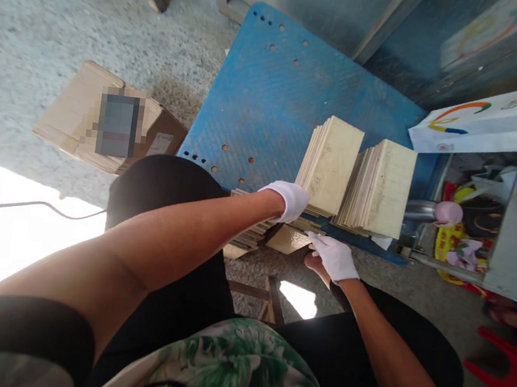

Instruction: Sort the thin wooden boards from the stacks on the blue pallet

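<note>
Both my hands wear white gloves. My left hand point(289, 201) is bent against the lower end of a stack of thin tan boards point(335, 165), its fingers hidden from me. Below it, one thin tan board point(287, 240) lies tilted with its face up. The fingertips of my right hand point(334, 256) close at that board's right corner. Another stack of boards point(392, 188) leans on the right, its pieces slightly fanned. More boards point(249, 239) sit lower left, partly covered by my left forearm.
The stacks rest on a blue plastic platform point(270, 94) with small holes. Left of it, a flattened cardboard box point(73, 108) carries a blurred dark object. On the right are a white printed bag point(494, 119), a metal flask with a pink cap point(448, 213) and a red stool point(505, 368).
</note>
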The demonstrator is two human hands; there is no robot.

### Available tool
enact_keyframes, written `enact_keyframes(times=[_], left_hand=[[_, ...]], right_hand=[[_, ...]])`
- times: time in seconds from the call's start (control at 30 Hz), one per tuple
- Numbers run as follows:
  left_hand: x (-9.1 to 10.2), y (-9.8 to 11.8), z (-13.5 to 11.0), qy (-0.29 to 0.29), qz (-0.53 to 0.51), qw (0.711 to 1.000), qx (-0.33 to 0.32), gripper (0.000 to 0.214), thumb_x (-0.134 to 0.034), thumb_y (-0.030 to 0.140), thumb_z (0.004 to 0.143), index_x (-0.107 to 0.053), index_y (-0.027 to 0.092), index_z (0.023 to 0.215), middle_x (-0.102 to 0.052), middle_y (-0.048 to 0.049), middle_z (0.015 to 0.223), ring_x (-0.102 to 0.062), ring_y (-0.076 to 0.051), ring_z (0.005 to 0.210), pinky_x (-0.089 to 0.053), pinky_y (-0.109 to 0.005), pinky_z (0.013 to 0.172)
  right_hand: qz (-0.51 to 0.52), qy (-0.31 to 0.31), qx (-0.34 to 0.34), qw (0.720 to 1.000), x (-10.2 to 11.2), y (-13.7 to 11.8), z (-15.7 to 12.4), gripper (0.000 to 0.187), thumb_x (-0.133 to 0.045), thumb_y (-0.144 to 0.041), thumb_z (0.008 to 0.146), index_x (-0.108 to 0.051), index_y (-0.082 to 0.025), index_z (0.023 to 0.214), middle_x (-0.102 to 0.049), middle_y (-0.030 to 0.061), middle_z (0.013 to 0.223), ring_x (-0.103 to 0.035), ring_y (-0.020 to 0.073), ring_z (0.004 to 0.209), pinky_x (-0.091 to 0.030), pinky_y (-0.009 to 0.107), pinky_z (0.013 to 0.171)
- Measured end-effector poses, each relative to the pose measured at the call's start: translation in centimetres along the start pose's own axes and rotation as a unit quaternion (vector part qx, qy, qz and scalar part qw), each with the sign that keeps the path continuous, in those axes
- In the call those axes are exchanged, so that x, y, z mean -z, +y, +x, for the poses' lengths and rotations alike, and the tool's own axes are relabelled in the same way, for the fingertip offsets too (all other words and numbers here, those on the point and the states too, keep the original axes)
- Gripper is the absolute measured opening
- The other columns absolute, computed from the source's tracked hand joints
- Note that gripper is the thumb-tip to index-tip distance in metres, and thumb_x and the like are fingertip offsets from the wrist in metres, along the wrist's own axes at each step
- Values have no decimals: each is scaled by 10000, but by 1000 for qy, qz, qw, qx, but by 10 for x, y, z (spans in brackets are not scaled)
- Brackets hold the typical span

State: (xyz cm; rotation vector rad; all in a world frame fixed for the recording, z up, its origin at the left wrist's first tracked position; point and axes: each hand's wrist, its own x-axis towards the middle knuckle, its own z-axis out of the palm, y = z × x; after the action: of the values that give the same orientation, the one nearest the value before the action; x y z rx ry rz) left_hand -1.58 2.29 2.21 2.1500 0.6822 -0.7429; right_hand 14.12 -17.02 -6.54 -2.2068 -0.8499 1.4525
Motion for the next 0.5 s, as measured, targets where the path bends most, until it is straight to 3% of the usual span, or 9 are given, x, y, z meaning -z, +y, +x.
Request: enact_keyframes(times=[0.17,0.3,0.5], left_hand=[[-1,-2,3,-2,19,1000,21,401,-635,106,721,-706,43,1110,-687,-232,1084,-643,-325,1062,-511,-343,891],[1,1,4,9,0,999,35,395,-574,151,782,-681,44,1147,-668,-223,1141,-640,-299,1074,-498,-320,908],[1,4,11,22,-55,996,71,413,-559,243,830,-641,72,1197,-642,-198,1208,-590,-252,1167,-442,-244,962]], right_hand=[[110,69,7,991,21,-48,-18,479,-588,-582,839,-734,-164,1022,-697,103,1138,-687,206,930,-581,307,782],[135,136,22,981,38,-66,-14,547,-505,-620,881,-657,-226,1228,-676,86,1188,-659,193,1028,-540,321,907],[201,64,-9,977,32,-58,21,706,-304,-756,869,-567,-280,1320,-550,53,1380,-509,221,1275,-432,409,1049]])
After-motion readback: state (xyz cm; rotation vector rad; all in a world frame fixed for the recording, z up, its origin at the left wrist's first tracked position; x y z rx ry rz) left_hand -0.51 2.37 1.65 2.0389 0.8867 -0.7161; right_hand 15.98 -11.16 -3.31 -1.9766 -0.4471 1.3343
